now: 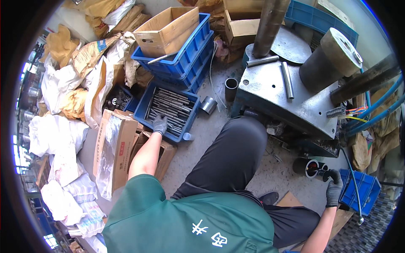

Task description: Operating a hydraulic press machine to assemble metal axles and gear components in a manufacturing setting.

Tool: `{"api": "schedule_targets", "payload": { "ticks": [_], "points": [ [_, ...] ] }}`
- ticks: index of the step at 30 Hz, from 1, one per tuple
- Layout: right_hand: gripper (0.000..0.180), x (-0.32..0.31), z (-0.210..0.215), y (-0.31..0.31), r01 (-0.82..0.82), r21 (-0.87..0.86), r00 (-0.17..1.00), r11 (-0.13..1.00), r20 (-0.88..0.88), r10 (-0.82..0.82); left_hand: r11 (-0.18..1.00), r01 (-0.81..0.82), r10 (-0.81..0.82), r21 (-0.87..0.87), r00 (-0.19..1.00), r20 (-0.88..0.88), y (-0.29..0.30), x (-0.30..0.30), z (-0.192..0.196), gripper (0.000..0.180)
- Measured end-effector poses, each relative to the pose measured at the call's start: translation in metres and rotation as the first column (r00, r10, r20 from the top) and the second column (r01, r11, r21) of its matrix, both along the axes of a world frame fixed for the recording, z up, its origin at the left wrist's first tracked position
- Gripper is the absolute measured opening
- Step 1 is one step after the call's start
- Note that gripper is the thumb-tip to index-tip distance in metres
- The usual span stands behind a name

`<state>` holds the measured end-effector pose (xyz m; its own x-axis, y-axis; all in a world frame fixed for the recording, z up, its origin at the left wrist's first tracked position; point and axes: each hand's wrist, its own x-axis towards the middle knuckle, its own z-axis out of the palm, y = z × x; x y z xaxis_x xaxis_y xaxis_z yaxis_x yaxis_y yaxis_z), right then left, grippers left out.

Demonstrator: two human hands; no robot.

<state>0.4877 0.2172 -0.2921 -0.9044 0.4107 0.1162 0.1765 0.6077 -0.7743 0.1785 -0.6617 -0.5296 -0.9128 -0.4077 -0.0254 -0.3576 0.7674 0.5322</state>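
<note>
My left hand (160,125), in a grey glove, reaches into a blue plastic bin (192,114) filled with long metal rods (171,103). Its fingers are bent down around the near end of a metal rod; the fingertips are partly hidden. Low at the far right, my right hand (334,189), also gloved in grey, has its fingers closed around the end of a dark metal cylinder (322,174). Left of that cylinder, a wider metal tube (311,168) lies on its side with its open end showing, and something reddish is inside it.
A heavy steel press (270,88) with thick columns stands at front right, two short rods and a big cylinder (331,61) on it. Stacked blue crates (181,67) carry a wooden box (166,31). Cartons (114,152), sacks (59,135) and a blue bin (360,192) flank me.
</note>
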Motion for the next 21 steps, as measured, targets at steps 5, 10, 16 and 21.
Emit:
{"api": "schedule_targets", "payload": {
  "ticks": [5,10,16,21],
  "points": [
    [0.024,-0.005,0.017,-0.007,-0.030,0.177,0.985,0.984,0.172,0.000,0.962,0.217,-0.175,-0.163,0.955,0.239,-0.002,0.001,-0.018,0.034],
    [0.018,-0.005,0.022,-0.011,-0.057,0.427,0.997,0.903,0.073,0.029,0.886,0.373,-0.209,-0.275,0.851,0.482,0.028,-0.009,-0.027,0.041],
    [0.015,0.002,0.012,-0.010,-0.086,0.498,0.987,0.863,0.162,0.004,0.905,0.338,-0.049,-0.260,0.687,0.725,0.032,-0.019,-0.029,0.042],
    [0.022,0.007,-0.001,-0.011,-0.060,0.239,0.968,0.969,0.250,-0.002,0.948,0.228,-0.018,-0.223,0.736,0.677,0.023,-0.020,-0.026,0.042]
  ]
}}
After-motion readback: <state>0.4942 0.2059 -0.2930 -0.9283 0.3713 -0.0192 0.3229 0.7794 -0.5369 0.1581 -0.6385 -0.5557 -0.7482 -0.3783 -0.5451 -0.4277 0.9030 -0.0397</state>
